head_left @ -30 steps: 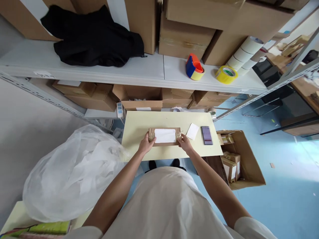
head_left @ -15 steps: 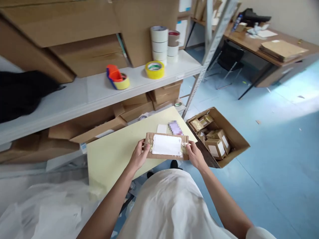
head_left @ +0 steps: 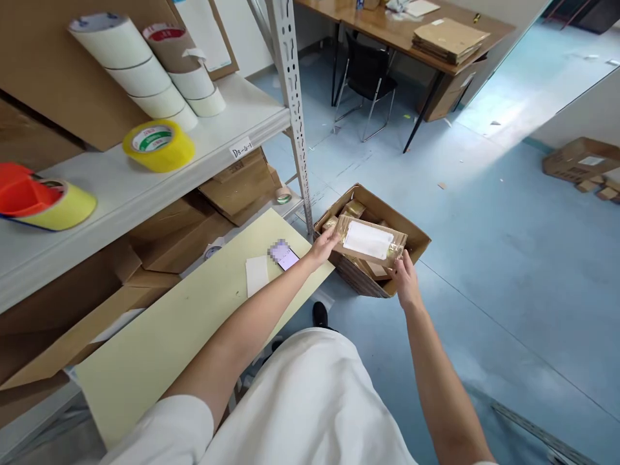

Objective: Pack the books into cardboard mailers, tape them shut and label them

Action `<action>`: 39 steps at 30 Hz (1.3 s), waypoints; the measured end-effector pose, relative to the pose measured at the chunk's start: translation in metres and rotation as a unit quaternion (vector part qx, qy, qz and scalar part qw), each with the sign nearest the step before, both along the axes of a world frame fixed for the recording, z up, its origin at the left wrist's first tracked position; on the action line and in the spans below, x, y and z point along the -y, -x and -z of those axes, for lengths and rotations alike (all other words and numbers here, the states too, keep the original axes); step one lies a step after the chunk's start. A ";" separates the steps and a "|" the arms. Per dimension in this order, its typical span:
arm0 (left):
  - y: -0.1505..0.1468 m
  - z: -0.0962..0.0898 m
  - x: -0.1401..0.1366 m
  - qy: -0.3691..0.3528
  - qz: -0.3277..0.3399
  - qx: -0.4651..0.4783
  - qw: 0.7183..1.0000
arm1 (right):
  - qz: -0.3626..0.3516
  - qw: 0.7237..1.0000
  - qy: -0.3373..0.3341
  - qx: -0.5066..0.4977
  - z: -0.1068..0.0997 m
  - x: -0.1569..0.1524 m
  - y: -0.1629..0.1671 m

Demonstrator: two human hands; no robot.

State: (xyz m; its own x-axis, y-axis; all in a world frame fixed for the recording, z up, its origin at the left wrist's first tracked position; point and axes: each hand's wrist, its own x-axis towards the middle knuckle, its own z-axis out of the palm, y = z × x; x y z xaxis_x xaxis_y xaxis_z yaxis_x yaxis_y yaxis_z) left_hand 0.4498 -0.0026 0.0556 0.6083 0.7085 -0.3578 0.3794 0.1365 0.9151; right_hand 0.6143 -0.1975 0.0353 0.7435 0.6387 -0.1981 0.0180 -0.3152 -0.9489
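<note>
Between my two hands is a flat cardboard parcel point(head_left: 369, 241) with a white label on top and clear tape at its ends. My left hand point(head_left: 324, 248) grips its left end, and my right hand point(head_left: 405, 279) holds the lower right corner. The parcel tilts down to the right, above an open cardboard box point(head_left: 416, 244) on the floor. Smaller taped packages lie inside that box, partly hidden by the parcel. On the pale yellow table point(head_left: 194, 323), a phone point(head_left: 287, 257) lies beside a white paper slip point(head_left: 256, 275), near my left forearm.
A grey shelf point(head_left: 213, 155) at the left carries a yellow tape roll point(head_left: 159, 146), a red tape dispenser point(head_left: 43, 197) and stacked white rolls point(head_left: 140, 71). Its metal upright point(head_left: 295, 116) rises behind the box. Further back stand a black chair point(head_left: 368, 77) and a wooden desk point(head_left: 382, 32).
Both hands have carried the parcel from over the table to the right, above the open box. The view has turned right too, and the parcel is now tilted.
</note>
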 end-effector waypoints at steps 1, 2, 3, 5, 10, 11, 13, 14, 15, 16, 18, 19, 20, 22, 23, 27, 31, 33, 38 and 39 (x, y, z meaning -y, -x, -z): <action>-0.002 0.001 -0.002 0.026 -0.003 0.029 0.999 | 0.012 1.000 -0.018 -0.016 0.001 0.000 0.001; 0.000 0.002 -0.003 0.044 -0.005 0.055 0.998 | 0.024 0.999 -0.034 -0.026 0.003 -0.001 0.004; 0.006 0.003 -0.002 0.051 -0.005 0.075 0.996 | 0.035 0.998 -0.044 -0.031 0.004 -0.002 0.009; 0.026 0.004 0.003 0.045 -0.008 0.097 0.994 | 0.051 0.997 -0.042 -0.027 0.006 -0.003 0.022; 0.112 0.003 0.042 0.034 -0.075 0.056 0.995 | 0.001 0.998 -0.014 -0.055 0.007 0.000 0.064; 0.133 0.002 0.053 0.044 -0.090 0.046 0.994 | -0.020 0.998 -0.008 -0.058 0.006 0.000 0.073; 0.181 0.001 0.080 0.049 -0.122 0.029 0.991 | -0.076 0.995 0.010 -0.058 0.002 -0.003 0.095; 0.206 0.000 0.096 0.051 -0.151 0.022 0.987 | -0.114 0.992 0.018 -0.059 -0.001 -0.006 0.107; 0.231 0.000 0.112 0.056 -0.182 0.020 0.982 | -0.157 0.985 0.025 -0.058 -0.003 -0.010 0.121; 0.257 0.001 0.130 0.058 -0.222 0.016 0.973 | -0.205 0.976 0.031 -0.057 -0.006 -0.015 0.136; 0.304 0.003 0.168 0.054 -0.311 0.010 0.949 | -0.302 0.952 0.042 -0.043 -0.011 -0.026 0.170; 0.326 0.004 0.188 0.048 -0.355 0.007 0.934 | -0.347 0.936 0.048 -0.029 -0.013 -0.031 0.189; 0.347 0.006 0.207 0.040 -0.395 0.006 0.918 | -0.390 0.919 0.053 -0.012 -0.015 -0.037 0.209; 0.383 0.011 0.244 0.025 -0.468 0.006 0.883 | -0.476 0.877 0.062 0.021 -0.015 -0.047 0.255; 0.400 0.013 0.261 0.019 -0.501 0.006 0.865 | -0.520 0.851 0.064 0.037 -0.015 -0.052 0.280; 0.453 0.026 0.328 0.009 -0.627 -0.014 0.779 | -0.710 0.692 0.053 0.118 -0.017 -0.051 0.386; 0.468 0.035 0.384 0.020 -0.716 -0.026 0.698 | -0.844 0.483 0.025 0.231 -0.034 -0.027 0.471; 0.464 0.037 0.399 0.035 -0.749 -0.022 0.661 | -0.882 0.388 0.013 0.269 -0.043 -0.018 0.499; 0.443 0.025 0.406 0.067 -0.811 -0.017 0.581 | -0.938 0.225 -0.005 0.265 -0.035 -0.016 0.536; 0.439 0.020 0.406 0.067 -0.820 -0.015 0.568 | -0.944 0.202 -0.006 0.259 -0.029 -0.018 0.541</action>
State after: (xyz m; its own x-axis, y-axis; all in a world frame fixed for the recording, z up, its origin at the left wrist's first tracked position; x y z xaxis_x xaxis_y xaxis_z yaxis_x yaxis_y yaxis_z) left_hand 0.0107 -0.4087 0.0352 -0.8386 0.2775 -0.4689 -0.3446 0.3963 0.8510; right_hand 0.0729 -0.1799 0.0647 -0.9098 -0.1213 -0.3969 0.1942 0.7208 -0.6654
